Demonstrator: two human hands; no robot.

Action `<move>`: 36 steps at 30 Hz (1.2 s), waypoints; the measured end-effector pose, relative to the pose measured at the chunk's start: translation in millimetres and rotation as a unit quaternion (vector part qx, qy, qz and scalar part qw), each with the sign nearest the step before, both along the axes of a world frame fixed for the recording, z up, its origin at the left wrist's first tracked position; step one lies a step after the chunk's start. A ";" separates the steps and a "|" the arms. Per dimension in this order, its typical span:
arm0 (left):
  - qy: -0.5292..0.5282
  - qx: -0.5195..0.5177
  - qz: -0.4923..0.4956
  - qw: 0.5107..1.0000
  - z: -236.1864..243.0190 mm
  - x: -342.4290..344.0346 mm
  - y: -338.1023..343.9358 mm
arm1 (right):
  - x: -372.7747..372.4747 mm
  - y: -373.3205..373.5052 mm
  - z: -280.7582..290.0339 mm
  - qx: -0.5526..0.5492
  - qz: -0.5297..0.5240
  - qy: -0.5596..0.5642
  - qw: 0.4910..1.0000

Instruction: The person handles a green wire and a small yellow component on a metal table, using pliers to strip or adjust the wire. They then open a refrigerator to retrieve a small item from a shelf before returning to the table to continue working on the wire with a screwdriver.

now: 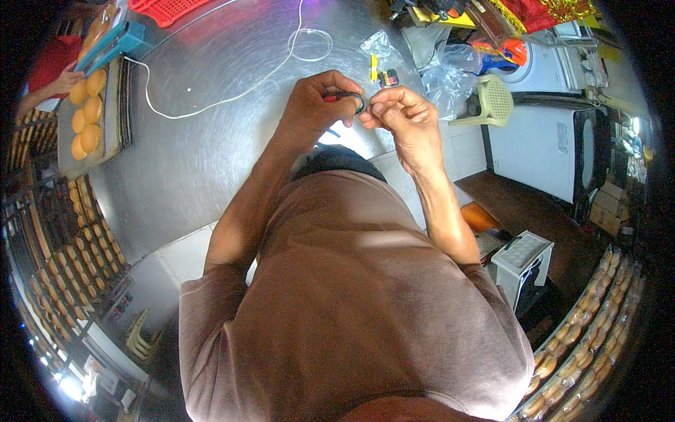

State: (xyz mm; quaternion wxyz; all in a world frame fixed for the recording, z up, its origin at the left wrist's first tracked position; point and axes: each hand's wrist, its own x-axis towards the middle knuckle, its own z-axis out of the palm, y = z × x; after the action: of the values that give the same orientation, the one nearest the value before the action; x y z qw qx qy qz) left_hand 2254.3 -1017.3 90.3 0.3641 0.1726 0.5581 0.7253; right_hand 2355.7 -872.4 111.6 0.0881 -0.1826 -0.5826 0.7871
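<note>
My left hand (316,102) is closed, its fingers curled round a small dark cord-like piece (344,94) with a red part; the exact kind is too small to make out. My right hand (408,119) pinches close to the curved end of the same piece, thumb against forefinger. Both hands are held up before my body, close together over the near edge of the steel table (204,141). Just under them shows a thin blue item (332,132), partly hidden. Beyond my right hand lies a small dark packet (387,78) with coloured print.
A white cable (211,107) winds across the table. Clear plastic bags (450,88) and a pale green plastic stool (494,102) are at right. At far left, another person's hand (69,79) is by a teal holder (116,48), next to a tray of buns (88,112). Bun racks (77,260) stand left.
</note>
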 end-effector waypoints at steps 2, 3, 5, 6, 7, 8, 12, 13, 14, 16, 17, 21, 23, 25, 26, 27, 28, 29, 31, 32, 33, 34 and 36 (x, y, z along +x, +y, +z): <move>0.005 0.006 0.001 1.000 0.1 0.2 0.2 | -1.5 -2.0 1.6 0.022 0.000 0.001 1.000; 0.006 0.009 0.001 1.000 -0.2 -0.2 0.0 | -1.9 -2.6 2.0 0.025 0.002 0.002 1.000; 0.010 0.014 0.000 1.000 -0.9 -1.5 -0.5 | -2.6 -3.4 2.5 0.031 0.005 0.005 1.000; 0.009 0.013 0.002 1.000 -0.3 -1.7 -0.5 | -2.9 -3.8 2.5 0.034 0.006 0.007 0.999; 0.008 0.011 0.004 1.000 0.2 -1.8 -0.4 | -3.0 -4.2 2.1 0.036 0.007 0.009 0.999; 0.007 0.010 0.005 1.000 0.5 -2.0 -0.4 | -3.3 -4.6 1.9 0.039 0.008 0.011 0.999; 0.009 0.002 0.006 1.000 0.8 -2.0 -1.2 | -3.9 -6.7 2.9 0.047 0.006 0.004 0.999; 0.010 -0.002 0.006 1.000 1.4 -1.5 -1.4 | -3.9 -7.1 3.6 0.045 0.005 0.000 0.999; 0.011 -0.006 0.007 1.000 1.8 -0.9 -1.8 | -3.7 -7.7 4.0 0.043 0.004 -0.004 0.999; 0.025 -0.029 0.011 0.999 1.5 -1.7 -1.3 | -4.3 -7.6 2.5 0.049 0.006 0.000 0.999; 0.034 -0.039 0.012 0.999 1.1 -2.6 -0.6 | -4.7 -7.1 1.1 0.053 0.005 0.003 0.999; 0.019 -0.047 0.024 0.998 -3.3 -0.7 -0.2 | -2.3 -6.2 -9.4 0.045 0.015 0.009 0.999; 0.009 -0.045 0.027 0.999 -5.2 0.5 0.6 | -2.7 -8.7 -14.6 0.052 0.007 0.024 0.998; 0.013 -0.067 0.029 0.997 -2.1 0.6 1.9 | -2.6 -12.9 -15.5 0.079 -0.012 0.013 0.997; 0.016 -0.081 0.034 0.996 -1.7 1.3 3.7 | -3.4 -11.7 -13.8 0.159 -0.016 0.024 0.987; 0.019 -0.095 0.039 0.995 0.2 1.4 5.9 | -4.7 -10.1 -10.8 0.238 -0.020 0.033 0.970; 0.024 -0.089 0.049 0.995 2.5 2.4 6.2 | -7.1 -12.2 -3.7 0.268 -0.031 0.038 0.962; 0.019 -0.081 0.057 0.995 -1.8 3.3 6.9 | -7.7 -12.0 -4.4 0.289 -0.028 0.043 0.956; 0.009 -0.066 0.074 0.995 -15.3 4.7 7.6 | -8.0 -10.0 -8.9 0.329 -0.022 0.050 0.943; 0.008 -0.068 0.063 0.996 -14.4 4.4 6.4 | -8.9 -8.9 -5.0 0.351 -0.012 0.043 0.935; -0.001 -0.060 0.064 0.996 -15.2 4.2 6.4 | -9.0 -6.5 -3.9 0.342 0.001 0.023 0.940; -0.009 -0.053 0.063 0.997 -19.5 4.6 6.5 | -7.9 -4.0 -5.8 0.331 0.011 0.003 0.944; -0.019 -0.071 0.052 0.996 -11.8 6.5 6.6 | -7.8 1.5 -25.4 0.252 0.021 -0.006 0.968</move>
State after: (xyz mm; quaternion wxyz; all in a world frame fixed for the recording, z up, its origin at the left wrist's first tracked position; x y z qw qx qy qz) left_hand 2260.8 -1010.7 78.6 0.3482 0.1036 0.6090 0.7051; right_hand 2347.9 -871.0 86.2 0.1113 -0.1474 -0.7661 0.6157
